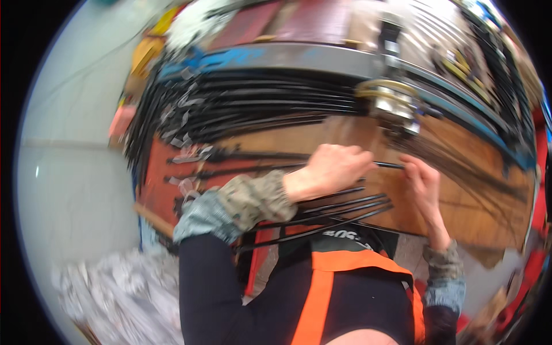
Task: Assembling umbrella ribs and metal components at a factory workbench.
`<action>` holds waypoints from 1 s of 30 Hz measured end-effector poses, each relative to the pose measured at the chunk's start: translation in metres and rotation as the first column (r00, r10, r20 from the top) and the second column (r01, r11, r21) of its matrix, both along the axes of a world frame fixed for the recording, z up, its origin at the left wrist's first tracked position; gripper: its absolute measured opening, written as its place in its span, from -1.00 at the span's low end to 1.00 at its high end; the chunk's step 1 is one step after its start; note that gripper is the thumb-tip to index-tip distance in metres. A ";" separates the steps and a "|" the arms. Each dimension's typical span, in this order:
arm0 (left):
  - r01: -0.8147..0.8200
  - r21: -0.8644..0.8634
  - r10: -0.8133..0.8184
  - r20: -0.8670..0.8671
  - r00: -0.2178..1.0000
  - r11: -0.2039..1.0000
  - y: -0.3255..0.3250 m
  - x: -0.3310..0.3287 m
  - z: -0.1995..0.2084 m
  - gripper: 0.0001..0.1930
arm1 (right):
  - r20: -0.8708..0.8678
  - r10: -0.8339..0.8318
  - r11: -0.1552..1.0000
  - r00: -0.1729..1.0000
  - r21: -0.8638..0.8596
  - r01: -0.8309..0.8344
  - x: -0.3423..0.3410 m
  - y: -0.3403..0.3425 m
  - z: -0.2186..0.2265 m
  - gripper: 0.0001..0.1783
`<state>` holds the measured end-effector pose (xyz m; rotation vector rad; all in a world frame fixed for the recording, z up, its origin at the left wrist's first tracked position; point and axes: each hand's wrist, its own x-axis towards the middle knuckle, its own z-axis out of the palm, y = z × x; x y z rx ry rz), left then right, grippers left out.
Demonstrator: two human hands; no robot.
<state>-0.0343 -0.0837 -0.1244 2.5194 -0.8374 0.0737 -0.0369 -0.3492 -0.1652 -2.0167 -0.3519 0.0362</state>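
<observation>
My left hand (338,168) is closed around a thin black cable (388,165), whose length runs off to the left across the workbench. At the cable's right end, my right hand (422,181) pinches it between thumb and fingers. Several more black cables (345,210) lie at the bench's near edge, below my left hand. Just beyond my hands stands a metal machine head (395,106) with a yellowish ring, blurred. The fingertips of my left hand are partly hidden.
A thick bundle of black cables (259,95) with clear tags at its left ends lies along a blue-grey metal rail (310,60). Thin dark strands (477,167) spread over the wooden bench top (460,207) at right. White plastic bags (121,293) lie at lower left.
</observation>
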 end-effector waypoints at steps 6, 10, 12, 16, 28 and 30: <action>0.056 0.092 -0.058 0.023 0.998 0.994 -0.026 0.005 0.006 -0.81 | 0.662 0.222 0.941 0.716 -0.337 0.020 0.009 -0.009 0.025 -0.38; 0.124 0.217 -0.122 -0.022 0.992 0.968 -0.051 0.013 0.033 -0.86 | 0.758 0.242 0.915 0.606 -0.386 0.118 0.016 -0.030 0.019 -0.26; 0.177 0.190 -0.180 -0.003 0.984 0.966 -0.070 0.021 0.055 -0.86 | 0.778 0.217 0.938 0.590 -0.333 0.094 0.013 -0.052 0.034 -0.27; 0.356 0.371 -0.427 0.127 0.895 0.858 -0.095 0.046 0.082 -0.60 | 0.635 0.256 0.812 0.728 -0.550 0.194 0.011 -0.059 0.055 -0.23; 0.392 0.420 -0.533 0.305 0.789 0.819 -0.142 0.122 0.119 -0.52 | 0.674 -0.121 0.896 0.729 -0.241 0.372 0.068 -0.164 0.039 -0.32; 0.398 0.389 -0.527 0.320 0.788 0.831 -0.147 0.124 0.123 -0.56 | 0.691 -0.211 0.791 0.691 -0.295 0.537 0.082 -0.227 0.012 -0.33</action>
